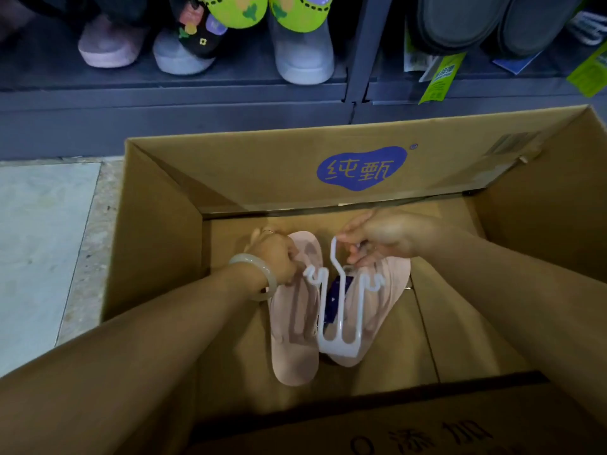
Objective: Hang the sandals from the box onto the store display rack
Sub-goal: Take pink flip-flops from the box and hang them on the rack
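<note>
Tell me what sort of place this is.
Most likely a shoe shop's display aisle. Tagged footwear hangs on a dark display rack, and both hands, left hand and right hand, hold pink sandals on a white hanger inside a stock cardboard box.

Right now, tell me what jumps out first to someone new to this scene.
Two bare arms reach down into an open cardboard box, where the left hand and right hand hold pink sandals on a white hanger. Beyond the box, bright green shoes stand out on the dark rack.
</note>
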The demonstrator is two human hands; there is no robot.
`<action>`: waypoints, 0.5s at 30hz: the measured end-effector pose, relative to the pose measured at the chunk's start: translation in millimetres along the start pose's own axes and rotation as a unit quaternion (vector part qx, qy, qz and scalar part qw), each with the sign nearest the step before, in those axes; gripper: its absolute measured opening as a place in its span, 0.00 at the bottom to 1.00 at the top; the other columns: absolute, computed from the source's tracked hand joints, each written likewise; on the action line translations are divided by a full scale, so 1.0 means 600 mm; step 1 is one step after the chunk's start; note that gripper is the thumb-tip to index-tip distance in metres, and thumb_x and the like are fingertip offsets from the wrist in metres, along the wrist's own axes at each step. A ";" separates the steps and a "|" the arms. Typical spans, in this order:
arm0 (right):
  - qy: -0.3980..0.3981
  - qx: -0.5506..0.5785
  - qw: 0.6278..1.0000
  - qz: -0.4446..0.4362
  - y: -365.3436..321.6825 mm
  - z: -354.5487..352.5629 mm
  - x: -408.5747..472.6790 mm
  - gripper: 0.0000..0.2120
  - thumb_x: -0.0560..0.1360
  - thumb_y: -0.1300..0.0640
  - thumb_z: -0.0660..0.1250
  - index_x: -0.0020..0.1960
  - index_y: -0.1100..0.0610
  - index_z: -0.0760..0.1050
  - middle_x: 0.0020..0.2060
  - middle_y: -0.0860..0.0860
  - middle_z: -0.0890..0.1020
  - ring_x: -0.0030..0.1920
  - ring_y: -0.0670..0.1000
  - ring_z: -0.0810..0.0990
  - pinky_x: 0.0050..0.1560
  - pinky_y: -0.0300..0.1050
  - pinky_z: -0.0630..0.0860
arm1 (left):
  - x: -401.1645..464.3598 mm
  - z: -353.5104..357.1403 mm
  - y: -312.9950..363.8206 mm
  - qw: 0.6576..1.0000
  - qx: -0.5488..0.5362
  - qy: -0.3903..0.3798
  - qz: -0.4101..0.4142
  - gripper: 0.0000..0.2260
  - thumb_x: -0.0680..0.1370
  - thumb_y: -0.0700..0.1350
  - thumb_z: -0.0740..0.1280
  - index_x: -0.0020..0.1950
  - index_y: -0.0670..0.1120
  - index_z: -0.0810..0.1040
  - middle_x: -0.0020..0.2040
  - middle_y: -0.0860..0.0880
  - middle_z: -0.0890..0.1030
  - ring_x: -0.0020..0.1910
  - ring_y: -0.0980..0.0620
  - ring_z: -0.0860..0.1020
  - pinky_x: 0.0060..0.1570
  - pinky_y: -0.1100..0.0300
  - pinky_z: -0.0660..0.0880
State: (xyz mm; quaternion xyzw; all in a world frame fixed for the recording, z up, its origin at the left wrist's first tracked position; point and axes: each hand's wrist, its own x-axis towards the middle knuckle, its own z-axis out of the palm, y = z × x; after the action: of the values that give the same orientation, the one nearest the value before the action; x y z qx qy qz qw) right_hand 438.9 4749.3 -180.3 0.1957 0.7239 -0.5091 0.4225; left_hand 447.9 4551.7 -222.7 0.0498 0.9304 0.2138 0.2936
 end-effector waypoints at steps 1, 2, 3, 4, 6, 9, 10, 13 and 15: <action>-0.007 -0.015 1.000 -0.002 0.001 0.010 0.003 0.02 0.74 0.60 0.68 0.46 0.59 0.76 0.28 0.53 0.75 0.31 0.51 0.81 0.45 0.48 0.80 | 0.001 0.000 0.002 1.000 -0.006 -0.007 0.005 0.09 0.72 0.48 0.71 0.33 0.53 0.75 0.65 0.51 0.70 0.68 0.46 0.63 0.66 0.53 0.65; -0.013 -0.030 0.999 -0.005 0.002 0.020 0.006 0.02 0.75 0.61 0.67 0.44 0.59 0.76 0.28 0.53 0.75 0.33 0.51 0.81 0.46 0.48 0.79 | 0.004 0.002 0.003 1.000 -0.010 -0.017 0.012 0.08 0.71 0.49 0.71 0.34 0.54 0.75 0.65 0.49 0.71 0.70 0.46 0.63 0.67 0.52 0.65; -0.016 -0.045 0.999 -0.005 0.004 0.028 0.009 0.03 0.75 0.61 0.66 0.43 0.58 0.76 0.29 0.53 0.75 0.34 0.52 0.80 0.47 0.47 0.79 | 0.008 0.005 0.005 0.999 -0.012 -0.023 0.021 0.10 0.71 0.50 0.71 0.32 0.54 0.74 0.63 0.48 0.73 0.68 0.45 0.66 0.66 0.51 0.67; -0.015 -0.058 0.998 -0.002 0.007 0.036 0.012 0.04 0.76 0.61 0.65 0.42 0.58 0.75 0.30 0.53 0.75 0.34 0.51 0.80 0.46 0.46 0.78 | 0.010 0.007 0.006 0.999 -0.019 -0.028 0.025 0.12 0.71 0.49 0.71 0.30 0.54 0.72 0.60 0.46 0.74 0.64 0.45 0.70 0.63 0.50 0.70; 0.003 -0.074 0.997 0.007 0.011 0.044 0.017 0.07 0.77 0.60 0.64 0.40 0.58 0.74 0.30 0.53 0.75 0.32 0.50 0.79 0.42 0.43 0.78 | 0.011 0.008 0.009 0.998 -0.021 -0.041 0.030 0.13 0.71 0.48 0.70 0.29 0.55 0.71 0.55 0.46 0.73 0.54 0.45 0.75 0.57 0.49 0.73; 0.056 -0.050 0.997 0.025 0.020 0.040 0.022 0.05 0.78 0.58 0.63 0.45 0.60 0.75 0.31 0.54 0.75 0.26 0.48 0.78 0.29 0.38 0.78 | 0.009 0.002 0.006 0.997 -0.025 -0.057 0.040 0.09 0.71 0.48 0.71 0.33 0.51 0.74 0.53 0.47 0.73 0.50 0.45 0.75 0.55 0.49 0.74; 0.073 -0.039 0.996 0.026 0.022 0.038 0.023 0.05 0.78 0.58 0.63 0.48 0.60 0.75 0.31 0.54 0.75 0.25 0.48 0.78 0.25 0.35 0.76 | 0.008 0.000 0.004 0.997 -0.027 -0.059 0.044 0.07 0.70 0.49 0.72 0.36 0.50 0.76 0.53 0.49 0.72 0.50 0.46 0.75 0.55 0.49 0.74; 0.098 -0.029 0.995 0.003 0.022 0.034 0.025 0.06 0.78 0.57 0.63 0.51 0.59 0.74 0.31 0.53 0.76 0.22 0.46 0.77 0.21 0.33 0.71 | 0.005 -0.005 0.001 0.995 -0.031 -0.068 0.061 0.08 0.70 0.50 0.72 0.41 0.48 0.78 0.53 0.50 0.71 0.50 0.48 0.74 0.55 0.51 0.75; 0.099 -0.032 0.994 -0.016 0.017 0.036 0.026 0.07 0.78 0.57 0.62 0.52 0.60 0.74 0.31 0.53 0.77 0.25 0.47 0.77 0.21 0.34 0.71 | -0.002 -0.007 0.006 0.994 -0.032 -0.078 0.075 0.08 0.70 0.49 0.73 0.44 0.46 0.79 0.54 0.51 0.71 0.51 0.48 0.74 0.55 0.52 0.75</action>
State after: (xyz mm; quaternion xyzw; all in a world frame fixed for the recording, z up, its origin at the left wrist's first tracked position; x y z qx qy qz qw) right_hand 445.9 4731.5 -201.6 0.2197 0.7810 -0.4703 0.3472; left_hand 446.1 4552.8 -217.4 0.1269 0.8910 0.2603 0.3496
